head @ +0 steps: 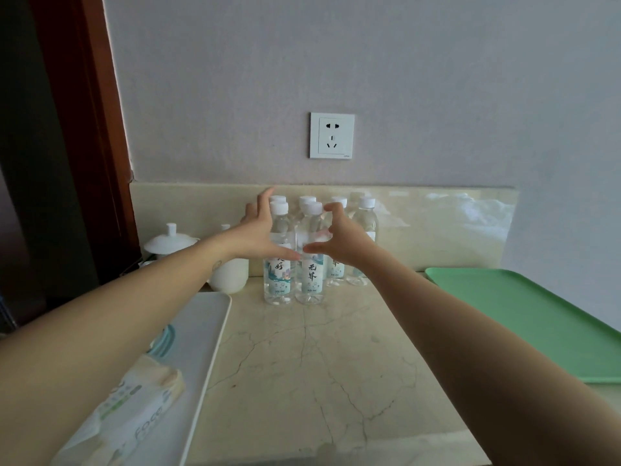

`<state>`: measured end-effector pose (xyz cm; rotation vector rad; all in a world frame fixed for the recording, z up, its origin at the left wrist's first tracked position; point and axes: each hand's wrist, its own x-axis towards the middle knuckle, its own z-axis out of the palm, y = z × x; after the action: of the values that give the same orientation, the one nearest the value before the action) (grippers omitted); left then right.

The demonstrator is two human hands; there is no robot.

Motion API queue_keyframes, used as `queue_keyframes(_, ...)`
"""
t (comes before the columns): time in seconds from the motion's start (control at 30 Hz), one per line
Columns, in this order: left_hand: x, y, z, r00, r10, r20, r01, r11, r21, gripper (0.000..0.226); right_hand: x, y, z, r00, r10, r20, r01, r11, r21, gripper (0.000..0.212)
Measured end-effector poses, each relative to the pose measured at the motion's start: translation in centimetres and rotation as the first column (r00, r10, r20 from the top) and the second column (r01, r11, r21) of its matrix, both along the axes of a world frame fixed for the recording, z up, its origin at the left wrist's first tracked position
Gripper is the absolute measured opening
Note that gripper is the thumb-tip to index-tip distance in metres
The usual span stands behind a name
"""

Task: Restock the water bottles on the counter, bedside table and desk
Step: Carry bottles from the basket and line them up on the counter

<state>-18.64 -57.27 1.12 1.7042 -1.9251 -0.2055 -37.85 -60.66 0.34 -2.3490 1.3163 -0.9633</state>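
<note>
Several clear water bottles with white caps and pale blue labels stand in a cluster at the back of the marble counter [319, 364]. The front left bottle [278, 277] and the front right bottle [311, 280] stand side by side. My left hand [258, 235] is spread open at the left side of the front left bottle. My right hand [339, 238] is spread open at the right side of the front right bottle. The two thumbs almost meet in front of the bottles. Whether the palms touch the bottles is unclear.
A green tray [524, 317] lies at the right. A white tray [201, 344] at the left holds a pack of face tissues [134, 415]. A white lidded cup [169, 242] and a white mug [230, 275] stand at the back left. A wall socket [332, 135] is above the bottles.
</note>
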Motion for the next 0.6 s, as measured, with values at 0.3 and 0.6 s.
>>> queue_keyframes(0.3,-4.0,-0.6,0.2,0.962,0.067,0.266,-0.021,0.985,-0.173,0.146,-5.3,1.8,0.3,0.990,-0.142,-0.002,0.143,0.990,0.015,0.087)
queue_keyframes(0.6,-9.6,-0.7,1.6,0.893,0.048,0.447,0.199,0.850,-0.489,0.134,-12.4,3.7,0.2,0.949,-0.315,0.008,0.315,0.949,0.032,0.082)
